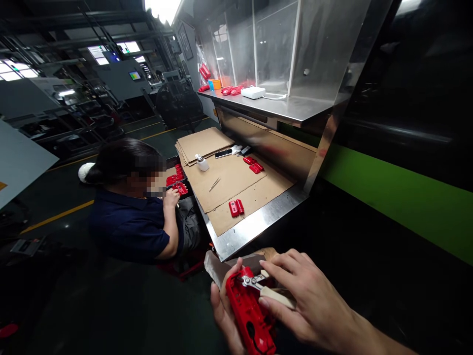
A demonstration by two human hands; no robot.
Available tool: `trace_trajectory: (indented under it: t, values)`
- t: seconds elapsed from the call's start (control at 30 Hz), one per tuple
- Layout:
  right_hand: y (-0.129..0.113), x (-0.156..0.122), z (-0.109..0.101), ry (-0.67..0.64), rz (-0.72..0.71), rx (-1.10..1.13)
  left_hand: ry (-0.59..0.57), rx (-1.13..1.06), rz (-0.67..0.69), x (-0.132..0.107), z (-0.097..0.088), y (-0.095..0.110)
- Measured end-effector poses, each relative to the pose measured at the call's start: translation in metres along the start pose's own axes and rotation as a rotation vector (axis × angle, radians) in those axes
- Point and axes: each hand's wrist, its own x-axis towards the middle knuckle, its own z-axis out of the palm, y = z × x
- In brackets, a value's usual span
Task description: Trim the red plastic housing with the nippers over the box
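My left hand [223, 310] is wrapped around a red plastic housing [248, 311], holding it at the bottom of the view. My right hand [308, 301] grips small cutters with pale handles [271, 293]. Their metal jaws [253, 281] rest on the upper end of the red housing. Both hands are close together, just below the near corner of the steel workbench [258, 224].
Cardboard sheets [229, 177] cover the bench, with pairs of red parts [236, 207], a small white bottle [201, 162] and tweezers. A seated co-worker [133, 212] in a dark shirt handles red parts at the left. A steel shelf [281, 106] holds more red parts and a white box.
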Motion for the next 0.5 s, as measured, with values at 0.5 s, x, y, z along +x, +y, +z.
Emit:
trace_trajectory:
  t: [0.5]
  values:
    - [-0.012, 0.0, 0.004, -0.076, 0.049, 0.05, 0.299, 0.045, -0.007, -0.008, 0.03, 0.003]
